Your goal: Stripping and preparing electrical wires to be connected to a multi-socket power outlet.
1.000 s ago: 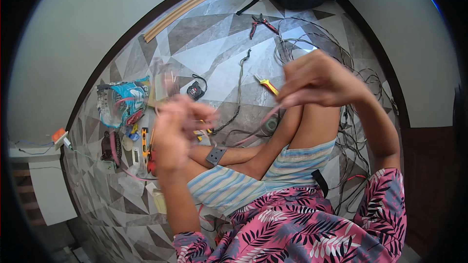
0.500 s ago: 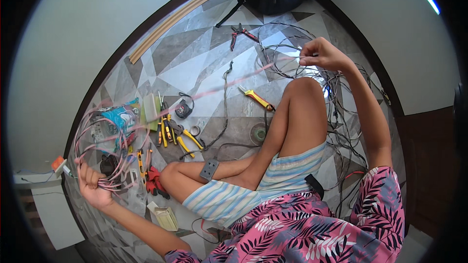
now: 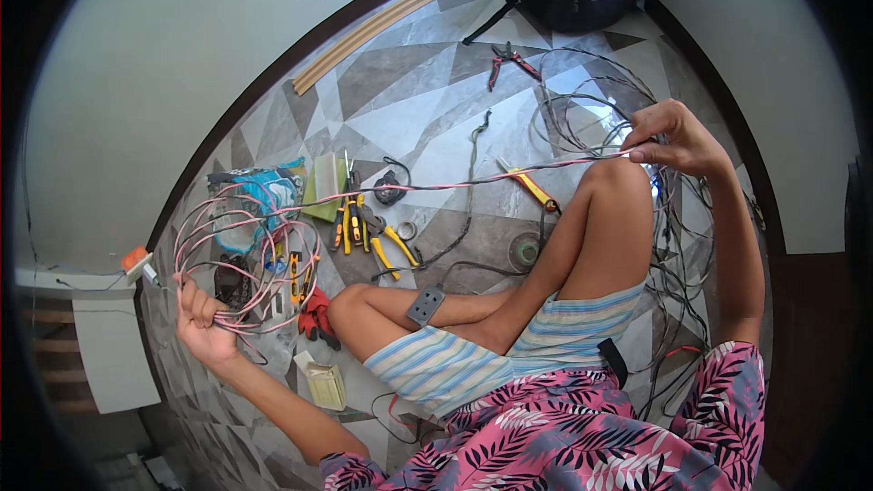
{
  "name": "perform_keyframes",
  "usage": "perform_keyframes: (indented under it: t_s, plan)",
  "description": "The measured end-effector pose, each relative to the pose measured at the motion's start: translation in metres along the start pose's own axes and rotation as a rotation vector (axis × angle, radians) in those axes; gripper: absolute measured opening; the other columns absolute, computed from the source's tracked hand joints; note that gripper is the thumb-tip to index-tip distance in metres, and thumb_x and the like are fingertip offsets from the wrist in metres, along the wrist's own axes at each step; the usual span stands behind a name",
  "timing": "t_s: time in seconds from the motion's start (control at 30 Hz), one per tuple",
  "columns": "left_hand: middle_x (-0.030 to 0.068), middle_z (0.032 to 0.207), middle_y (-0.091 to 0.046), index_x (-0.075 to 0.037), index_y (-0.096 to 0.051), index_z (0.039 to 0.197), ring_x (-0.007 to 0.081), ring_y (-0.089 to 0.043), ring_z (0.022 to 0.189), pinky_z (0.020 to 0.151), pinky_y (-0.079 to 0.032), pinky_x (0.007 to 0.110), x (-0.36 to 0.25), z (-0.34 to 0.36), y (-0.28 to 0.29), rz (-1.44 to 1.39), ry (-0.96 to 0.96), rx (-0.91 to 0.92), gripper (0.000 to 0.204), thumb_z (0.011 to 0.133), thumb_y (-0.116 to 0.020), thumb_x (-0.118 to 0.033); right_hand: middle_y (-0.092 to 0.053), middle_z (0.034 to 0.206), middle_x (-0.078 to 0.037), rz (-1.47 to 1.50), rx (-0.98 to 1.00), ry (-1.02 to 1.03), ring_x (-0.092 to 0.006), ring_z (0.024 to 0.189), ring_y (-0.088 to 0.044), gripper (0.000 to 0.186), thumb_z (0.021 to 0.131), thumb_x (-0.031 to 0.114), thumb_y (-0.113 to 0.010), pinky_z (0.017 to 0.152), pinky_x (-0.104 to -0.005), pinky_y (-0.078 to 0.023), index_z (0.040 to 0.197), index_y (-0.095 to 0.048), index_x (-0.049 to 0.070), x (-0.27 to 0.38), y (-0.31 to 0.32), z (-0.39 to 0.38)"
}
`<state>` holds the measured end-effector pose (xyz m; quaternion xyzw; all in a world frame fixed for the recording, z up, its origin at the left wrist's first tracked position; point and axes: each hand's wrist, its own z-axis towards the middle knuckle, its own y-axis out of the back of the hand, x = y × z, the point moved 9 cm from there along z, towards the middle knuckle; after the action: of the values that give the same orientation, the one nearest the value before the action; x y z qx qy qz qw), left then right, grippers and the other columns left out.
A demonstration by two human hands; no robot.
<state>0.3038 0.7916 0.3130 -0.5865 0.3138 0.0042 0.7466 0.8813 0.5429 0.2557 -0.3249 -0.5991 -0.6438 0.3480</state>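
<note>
1) Grips several loops of twisted pink-and-black wire (image 3: pixel 436 187) in the left hand (image 3: pixel 205 320), held out to the left, with fingers curled closed round the bundle
2) Pinches the same wire between the thumb and fingers of the right hand (image 3: pixel 677 138), which shows just beside the right knee (image 3: pixel 614 189)
3) Stretches one length nearly straight from hand to hand, with the loops showing in front of a blue plastic packet (image 3: pixel 291 180)
4) Sits on the patterned floor (image 3: pixel 409 118), with a grey socket block (image 3: pixel 425 306) against the left lower leg (image 3: pixel 477 305)
5) Has yellow-handled pliers (image 3: pixel 400 244), a black tape measure (image 3: pixel 389 195) and a yellow-and-red tool (image 3: pixel 530 186) lying ahead, between the two hands
6) Has red-handled pliers (image 3: pixel 506 55) farther off, near a dark backpack (image 3: pixel 550 2), and tangled cables (image 3: pixel 662 265) to the right of the right leg
</note>
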Motion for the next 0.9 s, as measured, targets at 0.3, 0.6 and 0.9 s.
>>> perform_keyframes:
  t_s: [0.3,0.6,0.9]
  plan:
    - [-0.0011,0.070,-0.030,0.004,-0.047,0.121,0.0068,-0.026,0.052,0.048,-0.025,0.023,0.013,0.004,-0.008,0.124,-0.006,0.017,0.026,0.107,-0.033,-0.013,-0.062,0.067,-0.007,0.013,0.060,0.193,-0.0157,0.062,-0.051,0.020,0.081,0.017,-0.079,0.058,-0.0311,-0.039,0.092,-0.077,0.002,0.047,-0.009,0.002]
    - [-0.0011,0.070,-0.030,0.002,-0.045,0.123,0.0064,-0.026,0.053,0.048,-0.026,0.022,0.025,0.001,-0.022,0.194,-0.016,0.059,0.025,0.107,-0.034,-0.013,-0.060,0.064,-0.006,0.101,0.066,0.298,-0.0151,0.061,-0.050,0.020,0.079,0.019,-0.080,0.056,-0.0305,-0.036,0.090,-0.077,0.001,0.064,-0.014,0.006]
    - [-0.0035,0.071,-0.029,-0.001,-0.047,0.125,0.0040,-0.025,0.053,0.048,-0.027,0.020,0.082,-0.004,-0.049,0.392,-0.060,-0.043,0.026,0.108,-0.033,-0.014,-0.061,0.068,-0.006,0.467,0.022,0.406,-0.0128,0.062,-0.050,0.018,0.085,0.014,-0.074,0.057,-0.0278,-0.036,0.089,-0.075,-0.003,0.085,-0.037,0.015]
